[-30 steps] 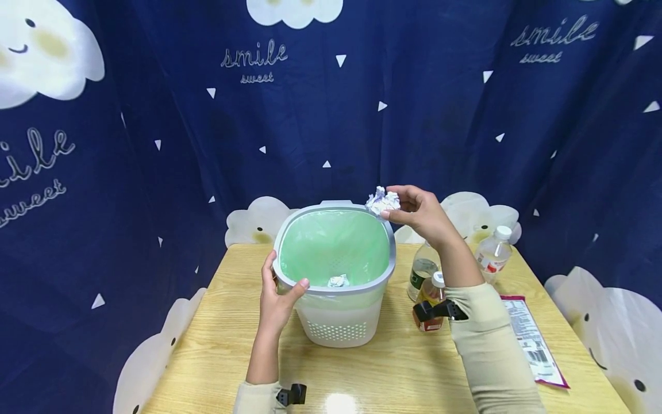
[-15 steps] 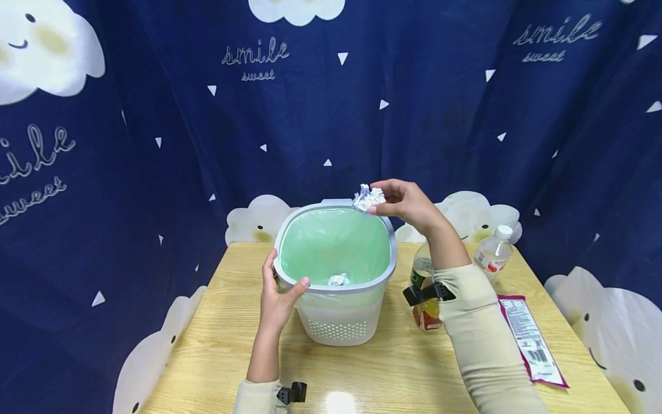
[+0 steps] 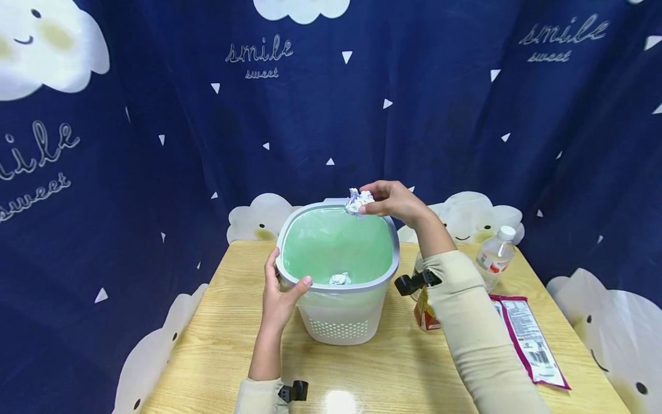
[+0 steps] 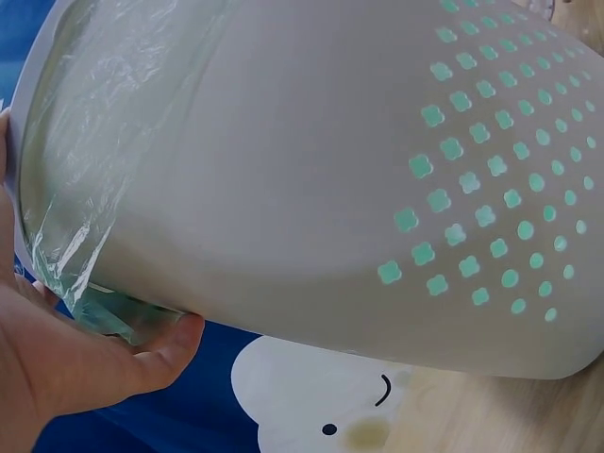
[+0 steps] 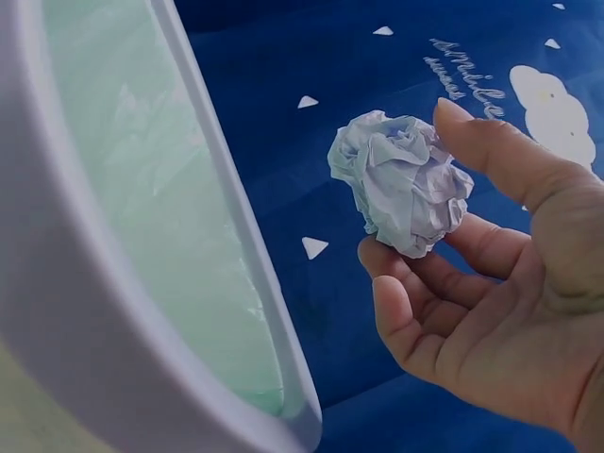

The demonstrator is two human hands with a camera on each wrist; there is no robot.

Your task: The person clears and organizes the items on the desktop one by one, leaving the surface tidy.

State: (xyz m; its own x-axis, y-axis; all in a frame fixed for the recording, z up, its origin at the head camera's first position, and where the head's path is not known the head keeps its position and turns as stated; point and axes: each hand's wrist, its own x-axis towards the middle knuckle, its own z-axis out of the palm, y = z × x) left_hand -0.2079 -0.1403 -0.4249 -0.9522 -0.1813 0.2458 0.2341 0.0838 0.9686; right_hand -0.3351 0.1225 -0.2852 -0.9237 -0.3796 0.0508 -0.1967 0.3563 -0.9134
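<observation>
Bin clasped by the left hand; crumpled paper ball pinched by the right hand.
Nearest, the rim is grasped at its near left corner by the left hand, with the thumb placed at the near edge. The bin, perforated toward its base and lined with a green bag, is stood upright on the wooden surface; a white crumpled scrap is contained inside. To the right, a magenta-edged packet is laid flat, and a container with a red and yellow label is partly hidden by the right sleeve. Farther back, a white-capped clear bottle is stood. At the far rim, the paper ball is held between thumb and fingers. The surface is backed by a navy curtain.
</observation>
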